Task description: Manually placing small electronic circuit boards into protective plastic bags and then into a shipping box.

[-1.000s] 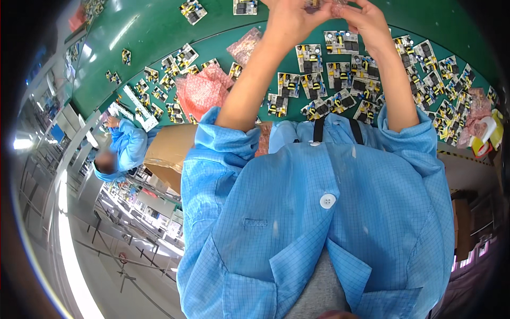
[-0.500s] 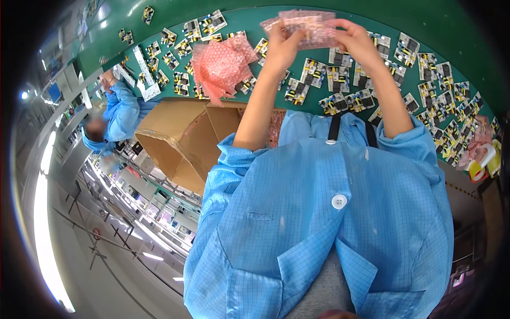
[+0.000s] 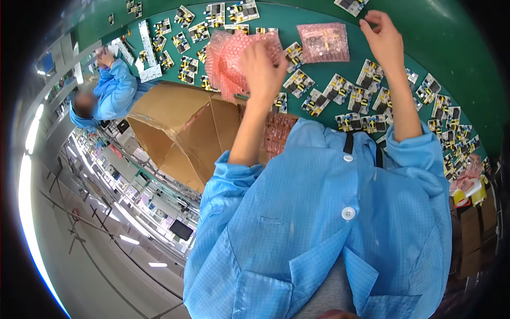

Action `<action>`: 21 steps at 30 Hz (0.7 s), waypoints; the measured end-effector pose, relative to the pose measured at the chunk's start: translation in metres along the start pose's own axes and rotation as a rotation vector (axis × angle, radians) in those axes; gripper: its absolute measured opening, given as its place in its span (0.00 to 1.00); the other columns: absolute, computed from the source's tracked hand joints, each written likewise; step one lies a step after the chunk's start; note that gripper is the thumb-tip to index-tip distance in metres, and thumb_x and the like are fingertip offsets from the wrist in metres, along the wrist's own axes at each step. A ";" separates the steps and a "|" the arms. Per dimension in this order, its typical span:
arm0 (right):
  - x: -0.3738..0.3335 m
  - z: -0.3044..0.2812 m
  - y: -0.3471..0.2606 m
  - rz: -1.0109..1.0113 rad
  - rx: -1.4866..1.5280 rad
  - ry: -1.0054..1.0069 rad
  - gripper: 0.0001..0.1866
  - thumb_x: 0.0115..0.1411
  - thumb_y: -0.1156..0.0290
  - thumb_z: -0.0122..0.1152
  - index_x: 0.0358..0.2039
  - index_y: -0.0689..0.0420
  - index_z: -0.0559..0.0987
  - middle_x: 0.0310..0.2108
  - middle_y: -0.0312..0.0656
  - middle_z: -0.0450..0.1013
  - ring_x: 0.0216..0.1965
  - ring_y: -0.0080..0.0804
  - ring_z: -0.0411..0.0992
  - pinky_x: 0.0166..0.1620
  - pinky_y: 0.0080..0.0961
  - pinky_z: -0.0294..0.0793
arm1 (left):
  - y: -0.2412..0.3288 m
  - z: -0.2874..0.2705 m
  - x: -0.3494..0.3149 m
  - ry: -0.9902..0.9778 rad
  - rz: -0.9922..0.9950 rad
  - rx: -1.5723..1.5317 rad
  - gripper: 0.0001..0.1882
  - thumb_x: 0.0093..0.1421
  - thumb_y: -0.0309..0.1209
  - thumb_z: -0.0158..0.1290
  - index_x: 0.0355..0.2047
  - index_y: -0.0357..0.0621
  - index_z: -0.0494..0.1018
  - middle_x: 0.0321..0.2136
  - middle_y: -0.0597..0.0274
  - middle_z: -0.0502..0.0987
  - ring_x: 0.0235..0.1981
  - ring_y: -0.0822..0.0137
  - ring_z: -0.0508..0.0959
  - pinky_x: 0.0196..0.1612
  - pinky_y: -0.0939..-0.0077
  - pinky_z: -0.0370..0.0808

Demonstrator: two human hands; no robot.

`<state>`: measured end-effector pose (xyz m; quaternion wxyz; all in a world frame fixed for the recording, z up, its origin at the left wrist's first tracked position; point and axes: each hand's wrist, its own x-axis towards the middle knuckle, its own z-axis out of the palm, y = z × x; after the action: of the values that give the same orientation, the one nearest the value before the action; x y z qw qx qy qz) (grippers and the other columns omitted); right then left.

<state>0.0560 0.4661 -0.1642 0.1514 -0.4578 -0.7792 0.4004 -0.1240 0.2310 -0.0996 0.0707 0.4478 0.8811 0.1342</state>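
My left hand (image 3: 261, 72) is over a loose pile of pink bubble-wrap bags (image 3: 222, 61), its fingertips on or just above the top bags. Its thumb stands apart from the fingers, and no bag is lifted in it. My right hand (image 3: 385, 41) is raised over the table, fingers bent and apart, holding nothing. Just beyond it lies a circuit board (image 3: 352, 4), partly cut off by the upper edge. Between my hands, a filled pink bubble-wrap bag (image 3: 325, 47) lies flat, a board showing dimly through it.
Several circuit boards (image 3: 340, 87) are spread over the green table (image 3: 425, 58). An open cardboard box (image 3: 175, 114) stands against the near edge, with wrapped pink packs (image 3: 276, 133) beside it. A tape dispenser (image 3: 473, 194) sits far right. Another person (image 3: 114, 87) works at the left.
The filled bubble-wrap bag, held by both hands before, now lies on the table. My left hand has moved left to the bag pile; my right hand has moved right, away from the bag.
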 end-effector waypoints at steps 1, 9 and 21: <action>0.014 -0.002 0.009 -0.104 -0.068 0.068 0.22 0.61 0.60 0.61 0.53 0.57 0.75 0.46 0.39 0.78 0.43 0.28 0.76 0.46 0.26 0.75 | 0.001 -0.008 0.005 -0.005 0.001 0.136 0.27 0.47 0.33 0.64 0.46 0.37 0.69 0.43 0.49 0.70 0.47 0.47 0.68 0.51 0.53 0.65; 0.062 0.003 -0.013 -0.335 0.520 -0.156 0.50 0.35 0.63 0.81 0.58 0.63 0.63 0.54 0.52 0.60 0.59 0.54 0.57 0.61 0.44 0.62 | -0.046 -0.009 0.005 -0.139 -0.015 0.221 0.15 0.48 0.33 0.64 0.33 0.38 0.74 0.45 0.50 0.72 0.47 0.47 0.71 0.50 0.54 0.68; 0.075 -0.059 0.047 0.138 -0.271 -0.039 0.33 0.44 0.71 0.74 0.50 0.62 0.69 0.49 0.51 0.65 0.44 0.45 0.72 0.49 0.38 0.74 | 0.099 0.017 0.123 -0.036 -0.252 -1.013 0.03 0.61 0.25 0.55 0.32 0.38 0.73 0.27 0.64 0.75 0.28 0.70 0.75 0.37 0.75 0.74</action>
<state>0.0792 0.5698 -0.1728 0.0454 -0.5189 -0.7955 0.3098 -0.1164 0.3890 -0.0868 0.3091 0.2503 0.7513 0.5267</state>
